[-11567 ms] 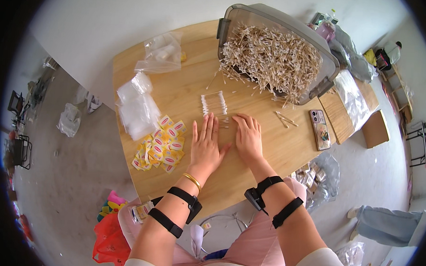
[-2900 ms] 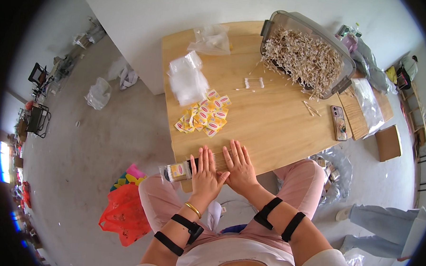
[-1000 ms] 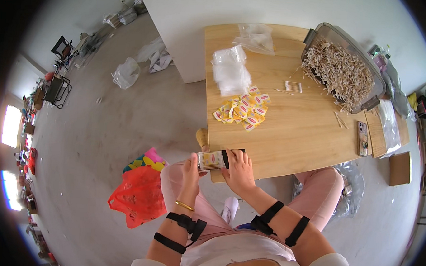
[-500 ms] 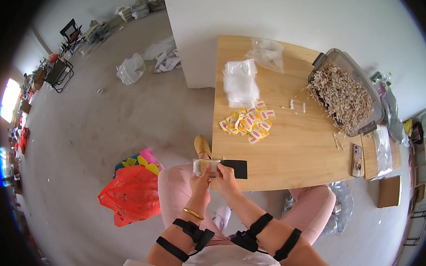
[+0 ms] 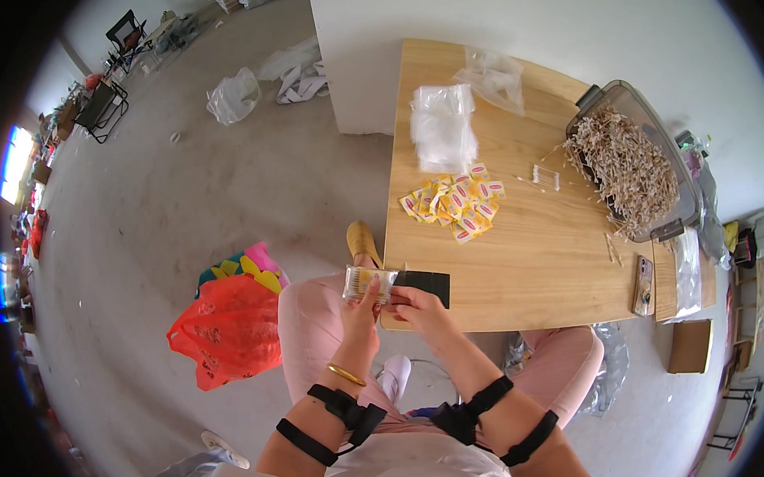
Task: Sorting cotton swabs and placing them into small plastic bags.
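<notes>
My left hand [image 5: 364,308] holds a small clear packet of cotton swabs [image 5: 357,282] just off the table's near left corner, thumb on top. A yellowish patch shows through the plastic. The fingers of my right hand [image 5: 415,305] are closed at the packet's right end; their tips are partly hidden. Just beyond that hand, a flat black block [image 5: 431,283] sits at the table's edge. Farther in lies a heap of small yellow-and-white cards [image 5: 456,201], with a stack of clear plastic bags [image 5: 443,128] behind it.
At the right of the wooden table [image 5: 517,261], a grey plastic bin [image 5: 690,179] holds loose cotton swabs [image 5: 628,168]. A row of swabs [image 5: 546,177] lies beside it. A phone [image 5: 643,286] rests near the right edge. A red plastic bag [image 5: 229,334] is on the floor at left.
My right hand has shifted slightly right along the packet's end, and more of the packet shows. The table and its things sit slightly higher in view.
</notes>
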A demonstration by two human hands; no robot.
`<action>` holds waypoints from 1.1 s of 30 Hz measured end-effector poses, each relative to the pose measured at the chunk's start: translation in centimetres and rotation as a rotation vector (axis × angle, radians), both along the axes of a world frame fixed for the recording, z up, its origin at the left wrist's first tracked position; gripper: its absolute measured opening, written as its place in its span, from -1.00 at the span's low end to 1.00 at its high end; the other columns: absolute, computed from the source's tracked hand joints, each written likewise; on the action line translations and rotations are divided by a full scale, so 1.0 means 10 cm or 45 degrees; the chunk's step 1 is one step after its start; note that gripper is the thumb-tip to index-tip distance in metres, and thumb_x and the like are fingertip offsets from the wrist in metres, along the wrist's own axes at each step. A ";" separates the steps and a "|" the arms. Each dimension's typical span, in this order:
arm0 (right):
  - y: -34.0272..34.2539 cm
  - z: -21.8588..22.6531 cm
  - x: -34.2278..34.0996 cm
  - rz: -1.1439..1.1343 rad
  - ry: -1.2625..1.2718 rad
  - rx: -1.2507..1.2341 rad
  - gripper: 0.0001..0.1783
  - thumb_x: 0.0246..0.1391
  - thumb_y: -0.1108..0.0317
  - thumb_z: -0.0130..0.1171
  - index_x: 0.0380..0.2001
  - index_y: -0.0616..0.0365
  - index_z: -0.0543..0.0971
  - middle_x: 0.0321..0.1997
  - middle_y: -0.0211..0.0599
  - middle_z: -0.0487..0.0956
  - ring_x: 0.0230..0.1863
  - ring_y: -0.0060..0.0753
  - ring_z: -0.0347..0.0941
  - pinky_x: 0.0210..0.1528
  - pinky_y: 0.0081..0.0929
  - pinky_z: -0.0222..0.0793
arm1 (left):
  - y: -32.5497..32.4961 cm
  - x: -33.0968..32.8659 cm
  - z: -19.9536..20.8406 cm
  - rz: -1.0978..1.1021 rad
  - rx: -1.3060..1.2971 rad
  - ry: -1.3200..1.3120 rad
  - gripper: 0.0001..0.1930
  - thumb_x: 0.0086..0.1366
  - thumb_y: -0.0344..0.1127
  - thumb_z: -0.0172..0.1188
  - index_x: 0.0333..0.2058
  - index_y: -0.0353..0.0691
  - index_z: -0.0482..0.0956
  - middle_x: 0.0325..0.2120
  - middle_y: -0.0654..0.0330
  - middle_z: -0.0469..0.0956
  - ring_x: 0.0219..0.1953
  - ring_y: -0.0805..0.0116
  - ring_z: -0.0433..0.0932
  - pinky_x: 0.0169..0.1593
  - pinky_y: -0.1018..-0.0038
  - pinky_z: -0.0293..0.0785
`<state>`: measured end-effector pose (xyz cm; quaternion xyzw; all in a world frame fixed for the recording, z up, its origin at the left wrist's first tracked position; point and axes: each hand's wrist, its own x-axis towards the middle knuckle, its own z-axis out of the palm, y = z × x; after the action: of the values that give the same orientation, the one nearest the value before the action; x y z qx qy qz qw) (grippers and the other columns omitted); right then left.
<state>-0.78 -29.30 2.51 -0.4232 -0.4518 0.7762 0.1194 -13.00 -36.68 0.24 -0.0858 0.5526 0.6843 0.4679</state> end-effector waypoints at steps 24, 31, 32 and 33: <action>0.04 0.13 -0.01 -0.030 -0.081 -0.006 -0.52 0.32 0.47 0.01 0.28 0.24 0.36 0.05 -0.27 0.68 -0.20 -0.56 0.56 -0.15 -0.58 0.48 | -0.01 -0.02 -0.10 -0.037 0.007 0.083 -0.62 0.30 -0.18 0.42 0.02 -0.08 0.54 -0.29 0.49 0.55 -0.41 0.74 0.38 -0.36 0.70 0.29; 0.17 0.12 -0.22 -0.216 0.003 0.022 -0.57 0.34 0.47 -0.04 0.25 0.24 0.36 0.20 -0.21 0.61 -0.12 -0.48 0.62 -0.16 -0.53 0.53 | 0.03 -0.05 -0.09 -0.074 0.011 0.096 -0.57 0.27 -0.20 0.44 0.05 -0.09 0.52 -0.27 0.47 0.56 -0.43 0.74 0.36 -0.38 0.69 0.25; 0.19 0.12 -0.19 -0.217 0.000 0.030 -0.57 0.34 0.47 -0.04 0.25 0.24 0.36 0.20 -0.21 0.61 -0.12 -0.48 0.62 -0.16 -0.53 0.53 | 0.03 -0.04 -0.09 -0.075 0.018 0.092 -0.57 0.27 -0.20 0.44 0.05 -0.09 0.52 -0.27 0.47 0.56 -0.43 0.74 0.36 -0.38 0.69 0.25; 0.21 0.14 -0.16 -0.229 -0.077 -0.029 -0.57 0.34 0.47 -0.04 0.25 0.23 0.35 0.23 -0.20 0.59 -0.14 -0.46 0.62 -0.17 -0.53 0.53 | 0.01 -0.03 -0.09 -0.058 0.012 0.075 -0.57 0.27 -0.20 0.45 0.05 -0.09 0.52 -0.27 0.48 0.56 -0.43 0.74 0.36 -0.38 0.68 0.25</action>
<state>-2.38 -27.22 3.91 -0.4866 -0.4065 0.7544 0.1701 -13.28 -36.55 -0.67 -0.0507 0.5647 0.6783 0.4674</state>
